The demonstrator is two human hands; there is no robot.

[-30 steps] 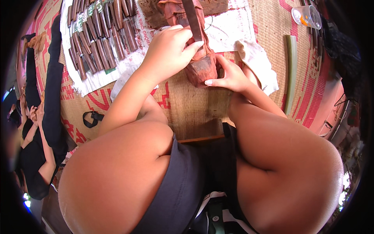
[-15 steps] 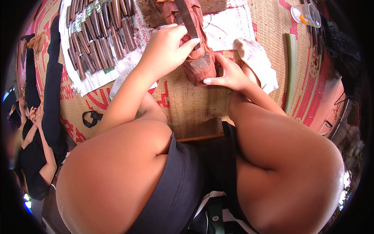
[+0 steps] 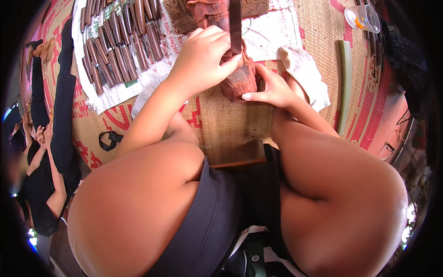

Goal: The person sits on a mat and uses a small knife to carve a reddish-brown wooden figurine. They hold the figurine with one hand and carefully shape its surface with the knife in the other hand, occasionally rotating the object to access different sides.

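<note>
A reddish-brown wood carving (image 3: 237,83) points toward me, its blunt near end just above the mat. My right hand (image 3: 272,90) grips that end from the right, thumb along the near side and fingers behind, partly hidden. My left hand (image 3: 203,57) is closed at the carving's left side, around the lower end of a flat dark brown strip (image 3: 235,27). The strip runs upward over the carving and out of view at the top; its exact kind cannot be made out. Under the left hand, part of the carving is hidden.
Several wooden-handled tools (image 3: 120,44) lie in rows on a white printed sack (image 3: 99,104) at left. A dark wooden block (image 3: 180,16) sits behind the carving. At right are a white cloth (image 3: 304,78), a pale green strip (image 3: 344,83) and a clear cup (image 3: 362,18). Another person (image 3: 46,184) sits far left.
The dark strip has swung from slanting to nearly upright, and its upper part has shifted right. My left hand has turned slightly with it. The right hand stays on the carving.
</note>
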